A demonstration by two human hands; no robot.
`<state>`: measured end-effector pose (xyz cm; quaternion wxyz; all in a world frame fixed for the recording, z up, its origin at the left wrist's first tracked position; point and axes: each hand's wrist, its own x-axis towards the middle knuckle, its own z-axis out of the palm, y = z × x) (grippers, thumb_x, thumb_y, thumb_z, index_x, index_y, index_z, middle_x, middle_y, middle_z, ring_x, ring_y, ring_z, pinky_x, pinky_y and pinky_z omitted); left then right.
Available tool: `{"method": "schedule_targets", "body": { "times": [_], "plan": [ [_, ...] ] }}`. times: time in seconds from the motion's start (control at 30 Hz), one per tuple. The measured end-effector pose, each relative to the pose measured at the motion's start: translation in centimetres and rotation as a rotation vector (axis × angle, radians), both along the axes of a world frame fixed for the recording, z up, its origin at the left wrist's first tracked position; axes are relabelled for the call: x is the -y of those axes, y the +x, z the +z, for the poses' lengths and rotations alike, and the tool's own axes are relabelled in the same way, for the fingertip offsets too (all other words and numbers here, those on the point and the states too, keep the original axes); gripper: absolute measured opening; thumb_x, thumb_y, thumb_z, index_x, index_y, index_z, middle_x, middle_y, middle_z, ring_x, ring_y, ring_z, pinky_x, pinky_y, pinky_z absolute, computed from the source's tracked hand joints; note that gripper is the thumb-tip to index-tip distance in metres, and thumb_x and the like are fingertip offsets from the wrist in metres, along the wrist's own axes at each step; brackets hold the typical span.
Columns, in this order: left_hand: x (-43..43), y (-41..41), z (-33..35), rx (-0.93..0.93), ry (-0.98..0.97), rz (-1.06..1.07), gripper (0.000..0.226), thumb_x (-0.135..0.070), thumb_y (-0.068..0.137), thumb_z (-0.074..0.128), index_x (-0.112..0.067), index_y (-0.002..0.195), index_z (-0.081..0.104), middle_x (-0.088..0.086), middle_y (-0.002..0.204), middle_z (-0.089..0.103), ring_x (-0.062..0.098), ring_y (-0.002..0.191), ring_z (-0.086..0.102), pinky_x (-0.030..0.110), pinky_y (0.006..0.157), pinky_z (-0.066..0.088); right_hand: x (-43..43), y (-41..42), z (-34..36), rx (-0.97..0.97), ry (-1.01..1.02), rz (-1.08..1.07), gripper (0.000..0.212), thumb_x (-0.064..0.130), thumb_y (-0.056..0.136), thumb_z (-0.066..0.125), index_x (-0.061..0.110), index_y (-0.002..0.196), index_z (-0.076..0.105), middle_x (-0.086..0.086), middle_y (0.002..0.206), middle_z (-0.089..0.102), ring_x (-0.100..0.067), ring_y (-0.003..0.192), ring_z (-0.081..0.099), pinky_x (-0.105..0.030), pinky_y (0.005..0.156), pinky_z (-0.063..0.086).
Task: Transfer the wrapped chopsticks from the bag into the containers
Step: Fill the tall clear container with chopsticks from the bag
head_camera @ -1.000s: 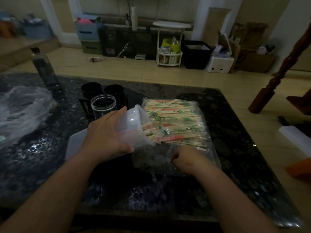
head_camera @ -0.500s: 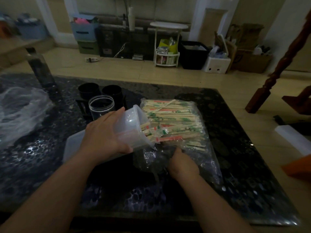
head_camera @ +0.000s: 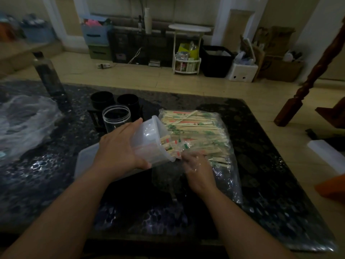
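Observation:
A clear plastic bag (head_camera: 226, 176) full of wrapped chopsticks (head_camera: 197, 131) lies on the dark table. My left hand (head_camera: 119, 148) grips a translucent plastic container (head_camera: 149, 141), tipped on its side with its mouth toward the bag; several wrapped chopsticks stick out of it. My right hand (head_camera: 196, 165) is inside the bag's open end, fingers curled at the chopstick ends right by the container's mouth; what it holds is hidden under the plastic.
A clear empty jar (head_camera: 116, 117) and two black cups (head_camera: 102, 100) stand behind the left hand. A translucent lid (head_camera: 85, 161) lies under it. Crumpled clear plastic (head_camera: 24, 120) sits at the left. The table edge (head_camera: 261, 128) runs on the right.
My right hand has moved forward from the bag's near end up to the container's mouth. The left hand holds the tipped container in about the same place.

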<state>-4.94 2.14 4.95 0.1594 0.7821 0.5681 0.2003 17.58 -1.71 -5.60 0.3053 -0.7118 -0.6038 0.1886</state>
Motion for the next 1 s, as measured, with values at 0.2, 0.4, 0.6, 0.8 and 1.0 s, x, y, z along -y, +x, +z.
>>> {"method": "schedule_targets", "body": {
  "times": [0.2,0.4,0.6,0.8,1.0],
  "plan": [
    [-0.3,-0.2,-0.2,-0.001,-0.002,0.000,0.129,-0.046,0.045,0.091,-0.039,0.152,0.019,-0.009,0.155,0.030,0.014,0.141,0.028,0.038,0.112,0.021,-1.5,0.7,0.3,0.256,-0.175,0.022,0.045,0.053,0.083,0.056,0.030,0.122,0.060,0.003,0.124,0.057,-0.021,0.116,0.054,-0.031,0.093,0.047],
    [-0.6,-0.2,-0.4,0.023,-0.013,0.005,0.132,-0.053,0.038,0.088,-0.041,0.151,0.020,-0.009,0.155,0.031,0.014,0.141,0.028,0.039,0.114,0.022,-3.6,1.4,2.8,0.361,-0.356,0.037,0.038,0.028,0.085,0.067,0.018,0.122,0.064,-0.013,0.123,0.061,-0.031,0.115,0.056,-0.035,0.094,0.048],
    [-0.7,-0.2,-0.4,0.029,-0.006,0.007,0.133,-0.052,0.037,0.089,-0.040,0.151,0.022,-0.008,0.154,0.033,0.014,0.141,0.029,0.037,0.113,0.022,-4.1,1.7,1.8,0.433,-0.372,-0.052,0.027,0.012,0.087,0.059,0.015,0.113,0.065,-0.012,0.117,0.064,-0.030,0.108,0.061,-0.038,0.090,0.053],
    [-0.8,-0.2,-0.5,0.026,0.003,0.010,0.131,-0.046,0.041,0.092,-0.041,0.151,0.021,-0.009,0.154,0.032,0.014,0.141,0.029,0.037,0.113,0.022,-3.9,2.5,0.7,0.338,-0.304,-0.045,0.024,0.016,0.092,0.052,0.014,0.111,0.066,-0.013,0.112,0.065,-0.031,0.101,0.062,-0.034,0.084,0.050],
    [-0.8,-0.1,-0.5,0.002,0.000,0.005,0.130,-0.046,0.042,0.091,-0.040,0.151,0.020,-0.009,0.155,0.031,0.014,0.141,0.029,0.039,0.113,0.021,-4.3,2.8,1.3,0.314,-0.347,-0.001,0.026,0.028,0.089,0.066,0.017,0.112,0.065,-0.009,0.120,0.062,-0.029,0.108,0.057,-0.034,0.094,0.048]
  ]
}}
